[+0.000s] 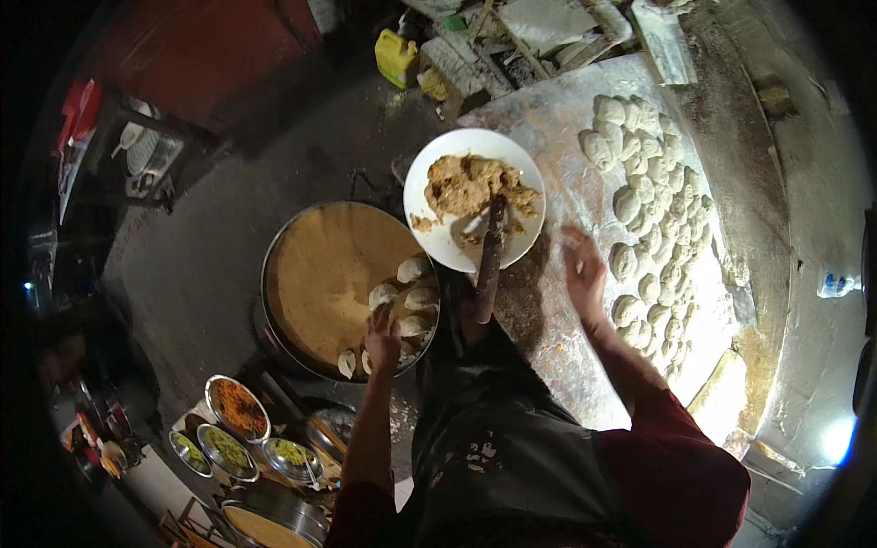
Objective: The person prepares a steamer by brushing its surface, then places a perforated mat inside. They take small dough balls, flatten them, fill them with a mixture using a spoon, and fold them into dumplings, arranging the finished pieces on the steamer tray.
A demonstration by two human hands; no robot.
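My left hand is over the right side of a large round steamer tray with a tan lining. Its fingertips are at a pale filled dumpling; whether they grip it or only touch it cannot be told. More dumplings sit along the tray's right and lower rim. My right hand, blurred, hovers above the floured work board, its fingers loosely apart with nothing seen in them. Between the hands stands a white bowl of brown filling, a dark-handled tool resting in it.
Many floured dough pieces cover the board's right part. Bowls of orange shreds and green chopped food stand at lower left, near another steamer. A yellow jug and wood scraps lie beyond the board.
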